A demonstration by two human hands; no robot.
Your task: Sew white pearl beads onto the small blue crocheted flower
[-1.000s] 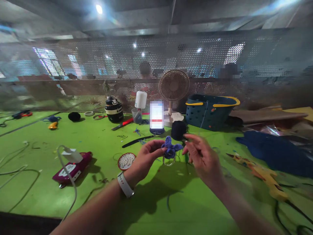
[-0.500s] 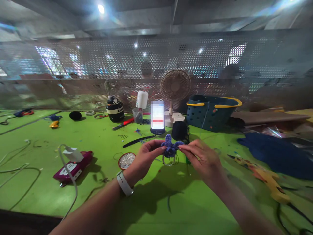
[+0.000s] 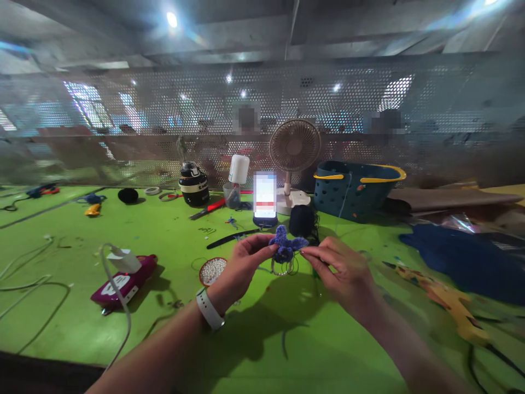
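Observation:
A purple crocheted flower [image 3: 284, 247] with pointed petals is held above the green table in front of me. My left hand [image 3: 246, 261], with a white band on its wrist, pinches the flower's left side between thumb and fingers. A loop of pale beads [image 3: 281, 271] hangs under the flower, with thin dark strands beside it. My right hand [image 3: 342, 269] is closed in a pinch at the right petal's tip; whatever lies between those fingertips is too small to make out. Behind the flower sits a ball of dark yarn [image 3: 301, 220].
A dish of white beads [image 3: 213, 270] lies left of my left hand. A phone [image 3: 264, 196] stands before a fan [image 3: 294, 148]. Rightward are a blue basket [image 3: 355, 191] and a yellow glue gun [image 3: 443, 298]. A maroon power strip [image 3: 123, 282] with cables lies left.
My right fingertips have shifted slightly down relative to the flower's right petal, which now points out more clearly. My left hand keeps its hold; the view has moved slightly.

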